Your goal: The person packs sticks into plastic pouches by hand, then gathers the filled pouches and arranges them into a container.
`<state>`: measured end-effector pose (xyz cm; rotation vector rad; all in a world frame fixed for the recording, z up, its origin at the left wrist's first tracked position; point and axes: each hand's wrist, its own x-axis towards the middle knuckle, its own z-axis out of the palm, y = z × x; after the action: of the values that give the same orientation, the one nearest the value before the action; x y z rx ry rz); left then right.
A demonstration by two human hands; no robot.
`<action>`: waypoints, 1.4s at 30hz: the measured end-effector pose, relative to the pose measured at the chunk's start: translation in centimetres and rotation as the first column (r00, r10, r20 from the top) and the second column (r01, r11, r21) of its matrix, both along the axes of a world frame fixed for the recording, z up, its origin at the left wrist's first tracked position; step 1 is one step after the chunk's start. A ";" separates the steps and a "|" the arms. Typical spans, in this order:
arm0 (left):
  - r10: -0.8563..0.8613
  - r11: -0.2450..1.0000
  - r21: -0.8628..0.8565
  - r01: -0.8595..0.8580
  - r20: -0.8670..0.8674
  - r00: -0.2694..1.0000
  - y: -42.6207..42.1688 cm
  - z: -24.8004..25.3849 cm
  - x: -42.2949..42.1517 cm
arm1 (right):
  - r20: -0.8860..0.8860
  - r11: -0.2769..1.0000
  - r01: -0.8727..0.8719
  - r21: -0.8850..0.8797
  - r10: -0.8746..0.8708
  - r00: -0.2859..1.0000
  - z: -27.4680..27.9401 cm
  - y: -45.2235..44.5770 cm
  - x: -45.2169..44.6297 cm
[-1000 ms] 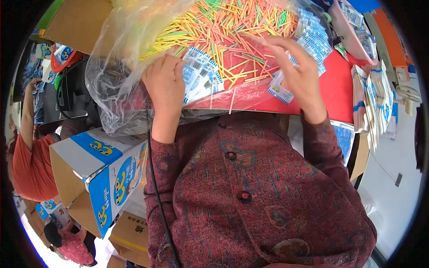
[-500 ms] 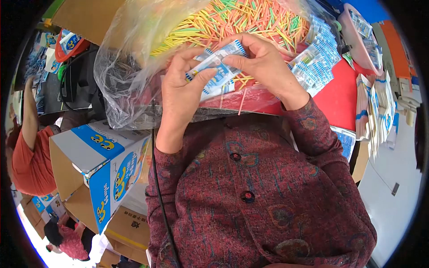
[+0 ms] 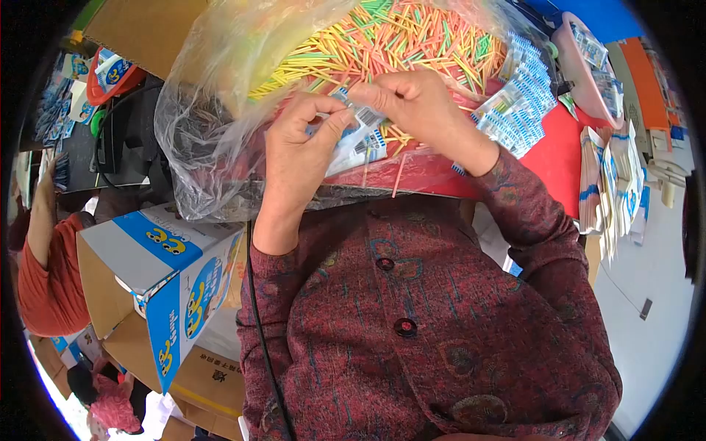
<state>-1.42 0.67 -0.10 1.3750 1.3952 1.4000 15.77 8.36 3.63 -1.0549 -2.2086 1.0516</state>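
Observation:
A small blue-and-white plastic packet (image 3: pixel 364 120) with a barcode is between my two hands. My left hand (image 3: pixel 300 151) is closed, thumb and forefinger pinching the packet's left side. My right hand (image 3: pixel 426 110) pinches its upper end, and its fingers cover part of it. Just below, another packet (image 3: pixel 368 149) lies on the clear plastic, partly behind my left hand. Beyond my hands is a big heap of thin coloured sticks (image 3: pixel 397 37), yellow, pink and green. To the right of my right hand a fanned row of filled packets (image 3: pixel 518 99) rests on the red table (image 3: pixel 562 158).
A clear plastic bag (image 3: pixel 198 125) spreads around the sticks. A pink basket (image 3: pixel 570 62) with packets stands at the right, above flat stacked cartons (image 3: pixel 610 184). An open printed box (image 3: pixel 198 272) is at lower left. A person in a red-orange top (image 3: pixel 55 283) sits at the left.
The packet has turned, so its barcode side shows instead of its blue printed face. My right hand has shifted left and slightly down, nearer my left fingers.

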 end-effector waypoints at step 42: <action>0.123 0.992 0.041 -0.118 -0.155 0.980 0.5 -1.6 1.1 | 0.451 0.791 -0.143 0.595 -0.182 0.874 -4.6 14.6 -9.2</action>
<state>-0.33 1.18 -1.66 1.4700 1.5878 1.4215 6.60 22.95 -0.95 -1.0951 -2.6383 -0.0273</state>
